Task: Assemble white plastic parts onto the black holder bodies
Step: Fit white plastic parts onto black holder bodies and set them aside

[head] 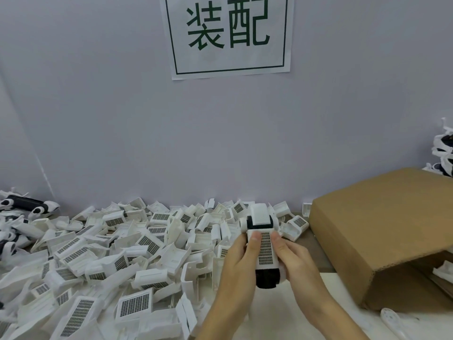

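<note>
Left of the box (382,241): heap of white parts (103,261) with gridded faces, spread over the tabletop (294,315) to the wall (122,119), running off the left and bottom edges. Between heap and box: narrow bare strip, occupied by both hands. Holder (263,251), black body with white parts fitted, raised above the heap's right margin, just left of the box, long axis pointing at the wall. Left hand (235,268): fingers wrapped round the holder's left side, thumb on the gridded face. Right hand (296,263): fingers under the right side, thumb at the grid's edge. Box interior mostly hidden; one white piece shows at its opening. Behind the box: assembled pieces (443,150), cut off by the right edge. More black-and-white units (27,204) far left. Sign (228,33) on the wall, top cropped.
</note>
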The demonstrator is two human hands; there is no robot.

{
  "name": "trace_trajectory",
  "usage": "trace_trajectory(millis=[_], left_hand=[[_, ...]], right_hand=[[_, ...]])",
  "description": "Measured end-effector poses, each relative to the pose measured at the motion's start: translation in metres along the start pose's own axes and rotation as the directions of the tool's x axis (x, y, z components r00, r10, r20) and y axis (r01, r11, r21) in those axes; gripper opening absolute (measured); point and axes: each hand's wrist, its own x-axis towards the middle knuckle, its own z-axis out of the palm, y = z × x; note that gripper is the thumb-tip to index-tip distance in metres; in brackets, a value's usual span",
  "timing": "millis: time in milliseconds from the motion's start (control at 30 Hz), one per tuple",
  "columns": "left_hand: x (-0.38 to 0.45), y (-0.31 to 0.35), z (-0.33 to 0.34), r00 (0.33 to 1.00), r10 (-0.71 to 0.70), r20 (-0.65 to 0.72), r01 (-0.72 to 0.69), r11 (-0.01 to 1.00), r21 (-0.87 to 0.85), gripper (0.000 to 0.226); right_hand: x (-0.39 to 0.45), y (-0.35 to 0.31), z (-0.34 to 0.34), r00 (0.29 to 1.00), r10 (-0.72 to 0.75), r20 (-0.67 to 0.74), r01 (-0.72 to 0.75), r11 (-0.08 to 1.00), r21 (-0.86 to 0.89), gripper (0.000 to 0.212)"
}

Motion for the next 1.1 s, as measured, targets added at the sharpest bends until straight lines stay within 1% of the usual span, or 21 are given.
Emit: trace_trajectory(millis=[100,267,367,467,600,667,700,767,933,1000,1100], left_hand=[[0.000,-0.001,0.000,1.000,0.007,-0.003,-0.007,1.000,0.001,0.038],[0.002,-0.002,0.000,0.998,0.042,-0.040,-0.037,0.993,0.113,0.030],[0.003,-0.003,-0.001,0.999,0.025,-0.044,-0.020,0.993,0.118,0.030],[0.004,-0.001,-0.002,0.999,-0.024,-0.045,0.027,0.998,0.064,0.029],[0.006,-0.003,-0.003,0.987,-0.151,-0.062,0.148,0.988,-0.053,0.029],[0.006,-0.004,-0.005,0.980,-0.197,-0.039,0.192,0.975,-0.108,0.024],[0.006,-0.004,-0.005,0.980,-0.199,-0.018,0.196,0.974,-0.116,0.020],[0.005,-0.006,-0.004,0.983,-0.183,-0.001,0.183,0.980,-0.080,0.019],[0.005,-0.007,-0.003,0.988,-0.149,-0.039,0.150,0.989,0.019,0.015],[0.005,-0.007,-0.004,0.990,-0.137,-0.040,0.139,0.990,0.031,0.015],[0.006,-0.007,-0.003,0.991,-0.126,-0.041,0.127,0.991,0.031,0.014]], right_hand=[[-0.001,-0.002,0.005,1.000,0.012,0.005,-0.012,0.998,0.057,0.043],[-0.001,-0.001,0.012,0.998,0.016,-0.061,-0.007,0.991,0.137,0.035],[-0.002,0.000,0.013,0.997,0.023,-0.070,-0.013,0.989,0.147,0.034],[-0.001,0.000,0.014,0.996,0.029,-0.088,-0.016,0.989,0.149,0.034],[0.000,-0.001,0.011,0.997,0.080,-0.017,-0.076,0.984,0.164,0.033],[0.001,0.000,0.008,0.996,0.085,-0.021,-0.081,0.986,0.147,0.033],[0.002,0.000,0.007,0.996,0.083,-0.034,-0.078,0.988,0.130,0.034],[0.003,0.001,0.007,0.995,0.085,-0.056,-0.079,0.993,0.087,0.036],[0.002,0.003,0.007,0.994,0.069,-0.081,-0.067,0.997,0.036,0.039],[0.003,0.004,0.007,0.993,0.070,-0.093,-0.067,0.997,0.037,0.039],[0.004,0.003,0.005,0.993,0.098,-0.070,-0.092,0.992,0.088,0.036]])
